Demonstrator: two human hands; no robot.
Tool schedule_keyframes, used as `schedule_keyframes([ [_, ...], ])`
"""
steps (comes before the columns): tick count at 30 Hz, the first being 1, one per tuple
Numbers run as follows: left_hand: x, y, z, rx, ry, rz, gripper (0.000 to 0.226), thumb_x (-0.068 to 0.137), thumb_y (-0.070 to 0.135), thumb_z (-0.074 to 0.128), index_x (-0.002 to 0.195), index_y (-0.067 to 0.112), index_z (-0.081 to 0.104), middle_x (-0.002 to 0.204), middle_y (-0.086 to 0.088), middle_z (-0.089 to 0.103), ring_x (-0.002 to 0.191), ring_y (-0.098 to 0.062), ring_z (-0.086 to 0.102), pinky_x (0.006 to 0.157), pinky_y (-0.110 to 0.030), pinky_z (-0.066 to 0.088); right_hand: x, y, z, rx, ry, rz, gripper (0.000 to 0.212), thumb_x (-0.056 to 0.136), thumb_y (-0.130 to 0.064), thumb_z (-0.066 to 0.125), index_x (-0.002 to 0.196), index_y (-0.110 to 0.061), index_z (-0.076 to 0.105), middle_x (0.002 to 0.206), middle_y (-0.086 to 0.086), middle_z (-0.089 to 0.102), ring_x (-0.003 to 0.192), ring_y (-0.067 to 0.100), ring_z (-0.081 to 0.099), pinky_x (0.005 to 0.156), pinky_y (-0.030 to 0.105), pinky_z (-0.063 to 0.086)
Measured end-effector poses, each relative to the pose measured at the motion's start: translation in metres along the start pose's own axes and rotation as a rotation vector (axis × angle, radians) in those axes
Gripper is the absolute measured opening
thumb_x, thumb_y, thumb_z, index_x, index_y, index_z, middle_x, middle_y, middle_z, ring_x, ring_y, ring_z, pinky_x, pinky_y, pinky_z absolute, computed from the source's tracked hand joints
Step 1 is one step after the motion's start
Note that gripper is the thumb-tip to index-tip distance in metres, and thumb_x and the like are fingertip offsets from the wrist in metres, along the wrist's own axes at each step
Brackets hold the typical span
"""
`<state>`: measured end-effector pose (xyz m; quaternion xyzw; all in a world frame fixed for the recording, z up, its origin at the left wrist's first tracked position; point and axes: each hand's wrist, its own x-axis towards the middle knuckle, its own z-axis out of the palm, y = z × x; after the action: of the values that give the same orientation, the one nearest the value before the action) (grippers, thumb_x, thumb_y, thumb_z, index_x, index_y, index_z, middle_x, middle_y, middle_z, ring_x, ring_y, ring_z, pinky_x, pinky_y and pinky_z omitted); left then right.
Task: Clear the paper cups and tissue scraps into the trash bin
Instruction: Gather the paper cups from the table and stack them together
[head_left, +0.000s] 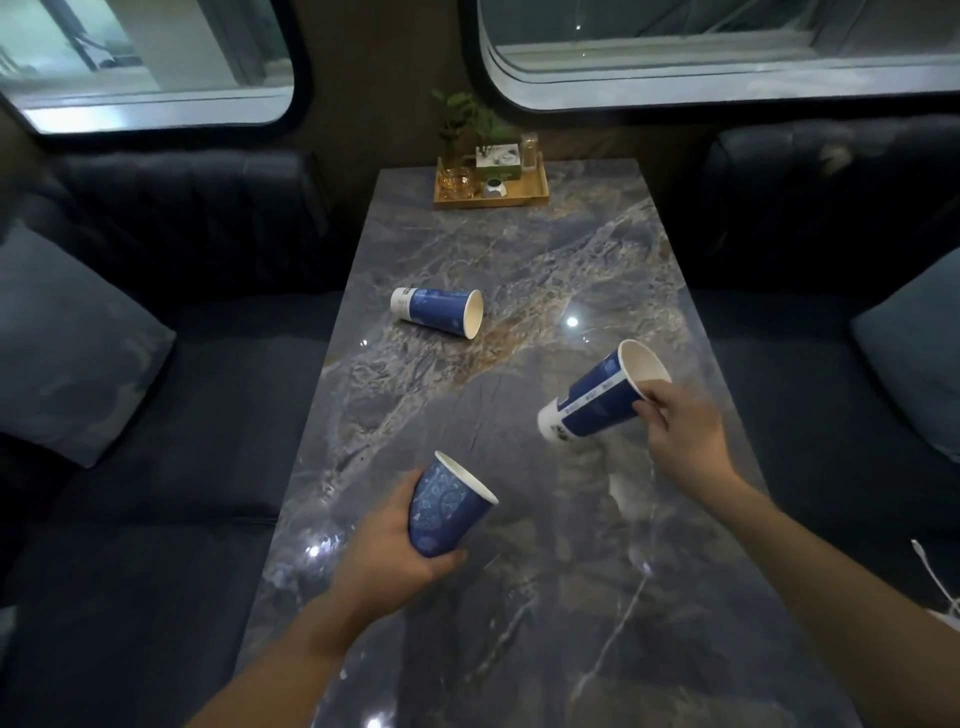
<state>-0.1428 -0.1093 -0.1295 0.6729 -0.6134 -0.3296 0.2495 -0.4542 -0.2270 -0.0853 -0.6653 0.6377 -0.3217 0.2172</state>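
Three blue paper cups with white insides are in view over a grey marble table. My left hand grips one cup above the near middle of the table, its mouth tilted up and to the right. My right hand holds a second cup by its rim, tilted with the mouth up and the base toward the left. The third cup lies on its side at the table's middle left, mouth facing right. No tissue scraps or trash bin are visible.
A wooden tray with a small plant, a box and glass items stands at the table's far end. Dark sofas flank the table, with a cushion on the left and another on the right. A white cable lies at the right edge.
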Motion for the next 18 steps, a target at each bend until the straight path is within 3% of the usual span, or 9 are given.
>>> schedule_keyframes([
  [2, -0.003, -0.001, -0.004, 0.033, -0.026, 0.001, 0.083, 0.054, 0.045, 0.085, 0.114, 0.069, 0.034, 0.103, 0.03, 0.061, 0.09, 0.005, 0.065, 0.08, -0.029, 0.058, -0.014, -0.016, 0.002, 0.118, -0.017, -0.018, 0.016, 0.087, 0.0, 0.058, 0.096, -0.008, 0.069, 0.079, 0.004, 0.066, 0.07, 0.006, 0.059, 0.062, 0.005, 0.04],
  [4, -0.006, -0.003, -0.008, 0.066, -0.069, -0.015, 0.087, 0.054, 0.05, 0.084, 0.126, 0.056, 0.035, 0.11, 0.024, 0.061, 0.095, 0.0, 0.065, 0.083, -0.031, 0.058, -0.026, -0.032, 0.006, 0.217, -0.031, -0.063, 0.017, 0.087, -0.001, 0.059, 0.098, -0.01, 0.069, 0.083, -0.002, 0.067, 0.076, -0.006, 0.061, 0.068, 0.003, 0.041],
  [8, -0.011, -0.005, -0.016, 0.101, -0.074, -0.03, 0.095, 0.056, 0.05, 0.082, 0.137, 0.045, 0.033, 0.114, 0.019, 0.062, 0.095, 0.0, 0.065, 0.083, -0.026, 0.057, -0.043, -0.056, 0.017, 0.391, -0.106, -0.089, 0.023, 0.088, -0.001, 0.059, 0.099, -0.018, 0.07, 0.09, -0.011, 0.071, 0.088, 0.003, 0.066, 0.078, 0.015, 0.049],
  [12, -0.019, -0.003, -0.022, 0.133, -0.055, -0.009, 0.096, 0.056, 0.048, 0.082, 0.139, 0.044, 0.032, 0.111, 0.018, 0.063, 0.09, -0.002, 0.065, 0.078, -0.025, 0.056, -0.054, -0.066, 0.027, 0.441, -0.145, -0.121, 0.033, 0.088, 0.0, 0.059, 0.096, -0.031, 0.066, 0.098, -0.023, 0.069, 0.091, 0.0, 0.065, 0.08, 0.01, 0.047],
  [18, -0.027, -0.005, -0.025, 0.147, -0.042, 0.017, 0.095, 0.057, 0.043, 0.08, 0.14, 0.041, 0.034, 0.111, 0.018, 0.065, 0.09, -0.004, 0.065, 0.078, -0.024, 0.054, -0.062, -0.071, 0.037, 0.52, -0.161, -0.1, 0.04, 0.088, 0.003, 0.059, 0.093, -0.037, 0.064, 0.095, -0.024, 0.07, 0.09, 0.003, 0.066, 0.081, 0.011, 0.048],
])
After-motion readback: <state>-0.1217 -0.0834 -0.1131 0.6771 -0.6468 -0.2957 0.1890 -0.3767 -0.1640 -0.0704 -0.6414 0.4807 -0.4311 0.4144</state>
